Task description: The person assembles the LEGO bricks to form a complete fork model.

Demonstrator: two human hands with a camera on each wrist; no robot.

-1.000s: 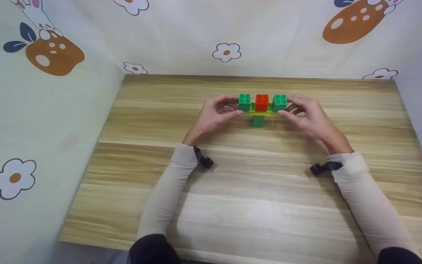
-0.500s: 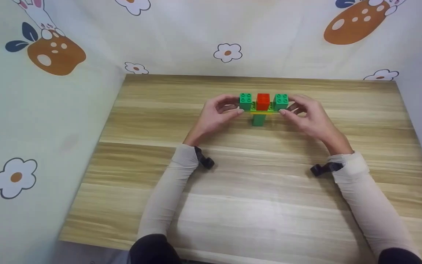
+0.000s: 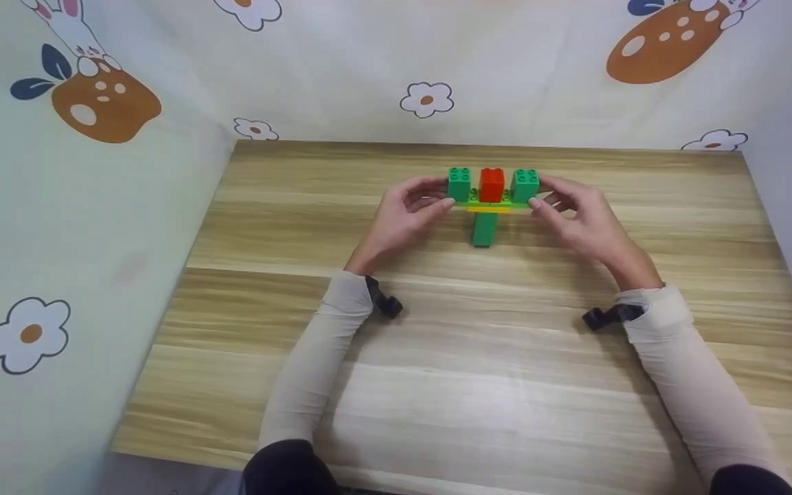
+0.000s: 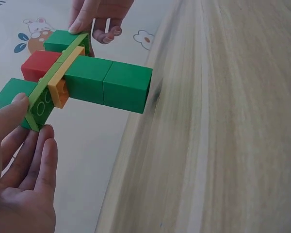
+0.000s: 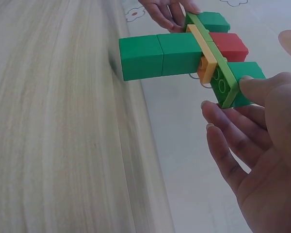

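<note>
Both hands hold one toy building-block model, upright, near the back of the table. Its stem [image 4: 106, 85] is two stacked green bricks. Above the stem lies a yellow-orange plate [image 5: 203, 53], then light green plates [image 3: 489, 204] forming a crossbar. A red brick [image 3: 491, 185] stands in the middle of the bar, with a green brick [image 3: 459, 184] at the left end and another green brick [image 3: 525, 185] at the right. My left hand [image 3: 403, 213] pinches the left end between thumb and fingers. The right end is pinched likewise by my right hand [image 3: 578, 213]. The stem's lower end shows close over the tabletop.
The wood-grain table [image 3: 437, 385] stretches in front of the hands and to both sides. A pale curtain [image 3: 341, 75] printed with flowers and fruit hangs behind and at the left. Black wrist cameras [image 3: 386, 302] sit on both sleeves.
Over the last half second the model's top has shifted slightly away from me and more of its green stem shows. Both hands keep their grip and hardly move.
</note>
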